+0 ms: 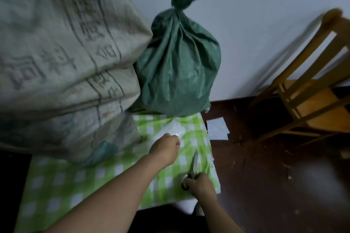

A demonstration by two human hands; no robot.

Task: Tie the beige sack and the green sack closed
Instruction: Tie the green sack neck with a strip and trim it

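Currently pinching white plastic (176,128) with left fingers (175,141), gripping scissors (195,161) with right fingers (197,177). Beyond fingers: soft, crinkly green sack (178,66), best taken at neck (178,8); bulky, probably heavy beige sack (66,53).

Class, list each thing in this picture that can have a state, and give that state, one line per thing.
Green sack: upright, neck cinched closed.
Beige sack: bulging full; mouth out of view.
Left hand: grips white plastic on the checked cloth.
Right hand: holds scissors; blades look closed.
Chair: upright by the wall.
Paper: flat on the floor.
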